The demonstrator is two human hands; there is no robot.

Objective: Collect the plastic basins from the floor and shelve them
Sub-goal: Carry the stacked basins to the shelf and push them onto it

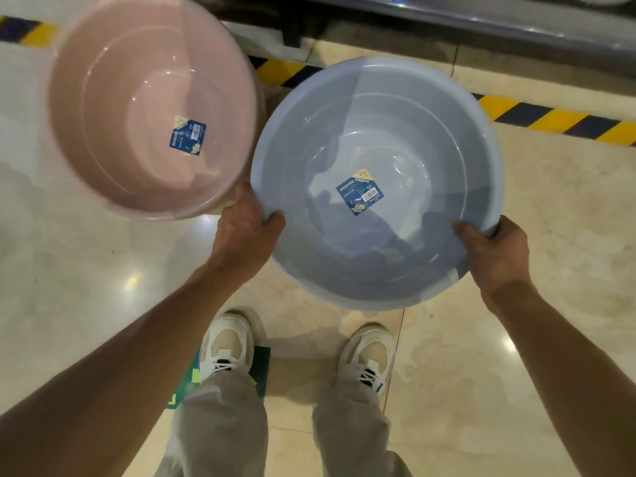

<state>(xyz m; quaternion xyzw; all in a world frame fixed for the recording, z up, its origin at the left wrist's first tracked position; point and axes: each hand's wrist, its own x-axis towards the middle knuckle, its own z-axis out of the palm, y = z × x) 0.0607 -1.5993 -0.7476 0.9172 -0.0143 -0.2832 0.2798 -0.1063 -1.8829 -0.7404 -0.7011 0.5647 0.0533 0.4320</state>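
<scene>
I hold a pale blue plastic basin (378, 139) in front of me above the floor, its opening facing up and a blue label stuck on its bottom. My left hand (246, 232) grips its left rim with the thumb inside. My right hand (494, 253) grips its right rim the same way. A pink basin (113, 98) with the same label hangs tilted at the upper left, its lower rim touching the fingers of my left hand. A cream edge shows just under it. Whether my left hand also carries the pink basin I cannot tell.
Yellow-and-black hazard tape (550, 118) runs across the glossy tiled floor. Behind it at the top is the dark base of a metal shelf (481, 25). My two shoes are below, the left one on a green floor marker (261, 370).
</scene>
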